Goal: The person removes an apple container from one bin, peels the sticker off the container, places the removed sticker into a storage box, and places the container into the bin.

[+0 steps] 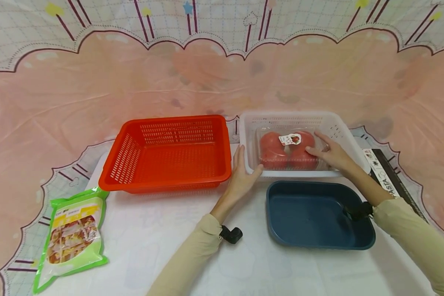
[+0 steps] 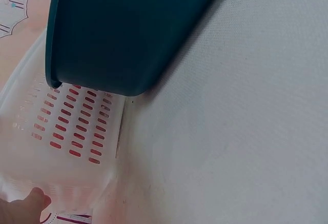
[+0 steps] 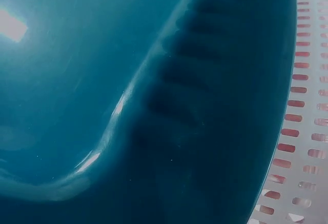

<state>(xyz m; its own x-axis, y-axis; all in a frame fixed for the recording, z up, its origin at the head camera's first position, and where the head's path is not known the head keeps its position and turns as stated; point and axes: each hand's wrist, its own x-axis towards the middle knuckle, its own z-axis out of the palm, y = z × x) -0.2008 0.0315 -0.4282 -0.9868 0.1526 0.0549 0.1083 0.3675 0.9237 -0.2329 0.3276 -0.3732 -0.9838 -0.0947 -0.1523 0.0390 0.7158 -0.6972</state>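
Observation:
A clear plastic pack of tomatoes (image 1: 273, 150) with a white label lies inside the white perforated basket (image 1: 303, 174). My right hand (image 1: 334, 154) rests at the right end of this pack, thumb and forefinger spread apart over it; its other fingers are largely hidden. At the basket's front left corner, my left hand (image 1: 241, 174) touches the left wall with extended fingers, the thumb near the front rim. In the left wrist view the thumb (image 2: 36, 203) shows beside the basket wall. Below my right forearm stands a dark blue tub (image 1: 311, 213), which fills most of the right wrist view.
Left of the white basket stands a red perforated basket (image 1: 170, 185). A green-edged food bag (image 1: 74, 238) lies at the table's left. On the right, a black and white pasta box (image 1: 386, 176) lies partly behind the right arm. A patterned cloth (image 1: 207, 82) hangs behind.

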